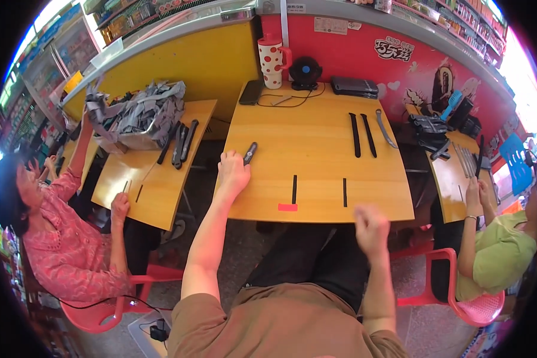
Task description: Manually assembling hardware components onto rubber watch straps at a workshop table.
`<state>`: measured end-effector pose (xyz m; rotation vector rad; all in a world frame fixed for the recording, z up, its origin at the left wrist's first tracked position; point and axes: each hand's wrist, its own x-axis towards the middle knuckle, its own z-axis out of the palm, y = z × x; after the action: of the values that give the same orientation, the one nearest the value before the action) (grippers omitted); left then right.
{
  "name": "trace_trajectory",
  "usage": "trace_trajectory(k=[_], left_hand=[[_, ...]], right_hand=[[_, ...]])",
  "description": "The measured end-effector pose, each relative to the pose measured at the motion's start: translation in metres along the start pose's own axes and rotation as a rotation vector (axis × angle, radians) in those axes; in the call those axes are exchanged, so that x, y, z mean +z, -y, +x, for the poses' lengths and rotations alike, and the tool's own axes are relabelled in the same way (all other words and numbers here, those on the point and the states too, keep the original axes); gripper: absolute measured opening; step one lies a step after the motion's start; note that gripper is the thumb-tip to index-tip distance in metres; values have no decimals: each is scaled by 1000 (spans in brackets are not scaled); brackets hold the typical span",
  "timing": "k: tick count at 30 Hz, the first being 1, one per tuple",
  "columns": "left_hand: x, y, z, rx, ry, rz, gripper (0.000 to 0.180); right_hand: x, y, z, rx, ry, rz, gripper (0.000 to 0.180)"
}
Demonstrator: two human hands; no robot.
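Honestly, her left hand [232,174] pinches a black strap [250,153] at the wooden table [316,179] edge (right hand [371,230] fisted, off-table); it might slip floorward.

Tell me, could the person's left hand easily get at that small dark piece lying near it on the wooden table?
Probably yes. The left hand rests on the table edge, right beside the small dark piece, with only bare tabletop between them.
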<state>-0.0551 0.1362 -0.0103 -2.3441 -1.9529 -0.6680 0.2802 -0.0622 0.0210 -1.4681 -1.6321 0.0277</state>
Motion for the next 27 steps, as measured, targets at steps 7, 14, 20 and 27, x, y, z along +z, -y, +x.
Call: trace_trajectory(k=[7,14,20,27], left_hand=[[-47,-58,-66,-24,305,-1132,19],[-51,-133,-146,498,229,-1053,27],[-78,-157,-163,530,-306,-611,33],[-98,-153,-174,696,-254,-572,48]], right_hand=[[-1,24,-84,197,280,160,16],[-1,68,-39,474,47,998,21],[-7,82,-46,-173,-173,206,25],[-30,86,-40,-533,-63,85,29]])
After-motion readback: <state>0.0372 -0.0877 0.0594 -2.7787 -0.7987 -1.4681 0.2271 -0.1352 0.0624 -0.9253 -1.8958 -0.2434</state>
